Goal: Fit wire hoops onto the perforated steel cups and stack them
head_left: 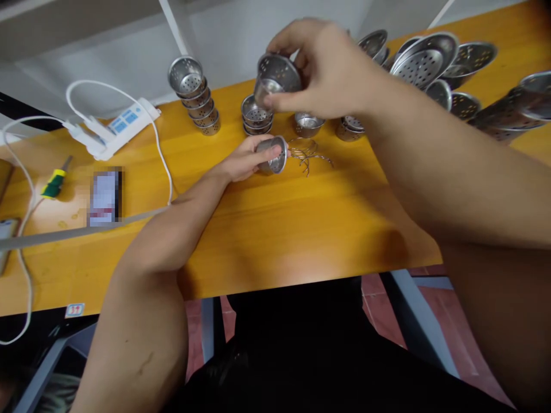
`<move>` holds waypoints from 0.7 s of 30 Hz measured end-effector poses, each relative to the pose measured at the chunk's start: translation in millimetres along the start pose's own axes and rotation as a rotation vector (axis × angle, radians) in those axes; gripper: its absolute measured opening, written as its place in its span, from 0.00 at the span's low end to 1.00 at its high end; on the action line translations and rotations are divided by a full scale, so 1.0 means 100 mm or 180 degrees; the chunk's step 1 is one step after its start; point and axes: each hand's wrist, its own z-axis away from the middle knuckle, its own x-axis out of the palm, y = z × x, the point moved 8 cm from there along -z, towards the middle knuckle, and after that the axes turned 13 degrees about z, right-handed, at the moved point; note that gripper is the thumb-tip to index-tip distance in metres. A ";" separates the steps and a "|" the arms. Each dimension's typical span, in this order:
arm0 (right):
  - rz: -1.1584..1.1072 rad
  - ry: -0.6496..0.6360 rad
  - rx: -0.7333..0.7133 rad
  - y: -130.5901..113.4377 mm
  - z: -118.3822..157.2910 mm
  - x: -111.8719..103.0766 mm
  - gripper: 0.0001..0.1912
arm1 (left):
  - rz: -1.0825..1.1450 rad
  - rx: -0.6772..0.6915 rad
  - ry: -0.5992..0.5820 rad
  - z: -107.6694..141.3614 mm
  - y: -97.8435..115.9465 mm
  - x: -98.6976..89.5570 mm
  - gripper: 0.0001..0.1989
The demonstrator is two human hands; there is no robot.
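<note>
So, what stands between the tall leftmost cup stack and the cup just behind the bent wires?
In the head view, a short stack of perforated cups stands between the tall stack and that cup.

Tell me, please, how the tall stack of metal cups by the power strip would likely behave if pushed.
The stack may well tip if pushed high, being tall and narrow at its base. Its cups would probably hold their shape, since their perforated walls look like metal.
</note>
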 end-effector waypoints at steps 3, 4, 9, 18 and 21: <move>0.0694 -0.0463 -0.0003 -0.12 -0.22 0.15 0.38 | 0.0111 -0.0166 -0.0178 0.01 -0.02 0.06 0.49; 0.0822 -0.0582 -0.0013 -0.13 -0.27 0.19 0.38 | 0.0134 -0.0166 -0.0159 0.01 -0.02 0.07 0.49; 0.0977 -0.0902 -0.0114 -0.09 -0.40 0.32 0.40 | 0.0105 -0.0124 -0.0110 -0.02 -0.03 0.07 0.45; 0.1040 -0.1163 0.0313 -0.05 -0.40 0.35 0.39 | 0.0214 -0.0097 -0.0125 -0.05 -0.07 0.07 0.45; 0.1125 -0.1190 0.0336 0.04 -0.40 0.39 0.42 | 0.0237 -0.0090 -0.0108 -0.06 -0.08 0.06 0.46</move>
